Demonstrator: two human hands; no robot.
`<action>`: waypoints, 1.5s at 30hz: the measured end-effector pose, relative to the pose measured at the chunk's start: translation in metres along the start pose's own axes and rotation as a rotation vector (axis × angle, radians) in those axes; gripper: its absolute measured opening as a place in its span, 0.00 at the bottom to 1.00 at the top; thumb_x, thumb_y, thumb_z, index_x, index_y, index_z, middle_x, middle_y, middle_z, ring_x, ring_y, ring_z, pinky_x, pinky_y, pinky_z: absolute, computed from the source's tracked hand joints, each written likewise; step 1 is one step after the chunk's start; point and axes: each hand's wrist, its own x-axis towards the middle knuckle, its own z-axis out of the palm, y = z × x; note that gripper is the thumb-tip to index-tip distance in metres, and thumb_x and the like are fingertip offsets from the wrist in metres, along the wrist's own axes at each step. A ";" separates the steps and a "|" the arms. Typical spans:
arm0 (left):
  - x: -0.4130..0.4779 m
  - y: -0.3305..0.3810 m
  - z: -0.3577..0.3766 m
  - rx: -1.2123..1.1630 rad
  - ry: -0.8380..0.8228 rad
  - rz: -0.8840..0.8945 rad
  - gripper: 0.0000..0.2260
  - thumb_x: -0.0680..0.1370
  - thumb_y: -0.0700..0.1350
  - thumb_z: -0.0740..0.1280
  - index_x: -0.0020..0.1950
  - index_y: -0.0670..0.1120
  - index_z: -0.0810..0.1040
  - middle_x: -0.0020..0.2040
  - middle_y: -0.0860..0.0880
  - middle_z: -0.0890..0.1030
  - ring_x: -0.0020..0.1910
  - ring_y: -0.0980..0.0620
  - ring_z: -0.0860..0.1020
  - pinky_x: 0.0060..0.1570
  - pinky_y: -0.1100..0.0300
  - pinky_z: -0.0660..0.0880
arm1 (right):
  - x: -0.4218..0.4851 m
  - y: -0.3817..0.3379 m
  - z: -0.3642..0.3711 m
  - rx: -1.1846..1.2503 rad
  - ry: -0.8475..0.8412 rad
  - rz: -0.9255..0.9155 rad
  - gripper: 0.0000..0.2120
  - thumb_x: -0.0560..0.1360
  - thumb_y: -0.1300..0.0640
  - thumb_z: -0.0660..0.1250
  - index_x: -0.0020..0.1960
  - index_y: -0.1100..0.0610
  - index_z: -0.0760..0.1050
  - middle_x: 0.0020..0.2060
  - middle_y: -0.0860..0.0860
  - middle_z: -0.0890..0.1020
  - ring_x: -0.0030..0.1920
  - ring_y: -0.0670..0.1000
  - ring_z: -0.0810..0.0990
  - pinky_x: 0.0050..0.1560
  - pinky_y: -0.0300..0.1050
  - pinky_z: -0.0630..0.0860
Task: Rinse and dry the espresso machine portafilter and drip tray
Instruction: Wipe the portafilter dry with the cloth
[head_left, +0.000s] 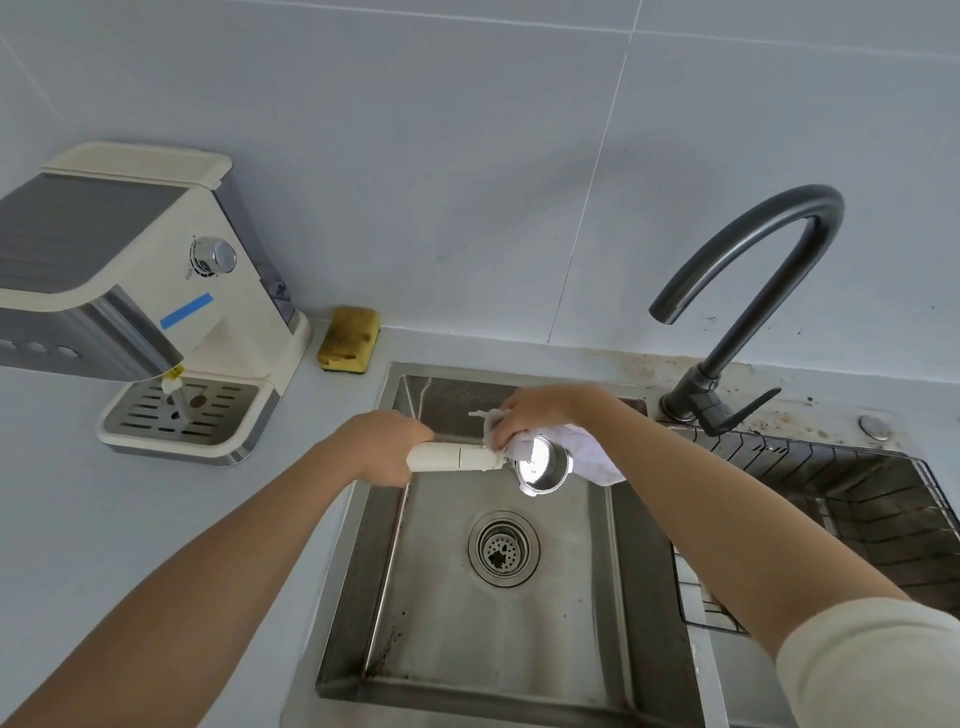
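portafilter (540, 465) over sink (441, 597) | left hand (382, 447) grips handle (452, 458) | right hand (545, 413) fingers clutch cloth (587, 449)

Left hand (387, 447) grips portafilter (498, 460); right hand (540, 415) presses cloth (582, 452) on it.

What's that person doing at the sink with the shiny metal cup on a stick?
A person is drying the portafilter over the sink. The left hand grips its cream handle, and the right hand holds a white cloth bunched against the shiny metal end. No water is coming from the tap. The drip tray sits in the espresso machine on the counter, not yet taken out.
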 end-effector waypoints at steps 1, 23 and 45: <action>0.000 0.000 0.002 -0.011 0.000 -0.001 0.19 0.73 0.39 0.67 0.63 0.46 0.71 0.58 0.45 0.77 0.57 0.48 0.76 0.47 0.61 0.69 | 0.001 0.006 0.003 0.084 0.006 -0.015 0.15 0.69 0.52 0.68 0.48 0.64 0.76 0.35 0.47 0.75 0.36 0.43 0.73 0.42 0.40 0.64; 0.002 0.010 0.044 -0.638 0.123 -0.239 0.14 0.71 0.36 0.65 0.56 0.42 0.71 0.36 0.49 0.71 0.25 0.53 0.72 0.26 0.62 0.69 | -0.021 0.027 -0.016 0.746 0.403 -0.027 0.26 0.72 0.60 0.68 0.64 0.54 0.58 0.58 0.54 0.65 0.58 0.54 0.71 0.59 0.48 0.73; -0.001 0.026 0.059 -0.436 0.284 -0.302 0.14 0.75 0.40 0.63 0.60 0.42 0.71 0.54 0.44 0.78 0.51 0.45 0.78 0.43 0.58 0.72 | -0.009 -0.004 0.009 0.219 0.358 -0.006 0.19 0.79 0.46 0.53 0.35 0.55 0.72 0.35 0.52 0.76 0.39 0.53 0.74 0.39 0.41 0.68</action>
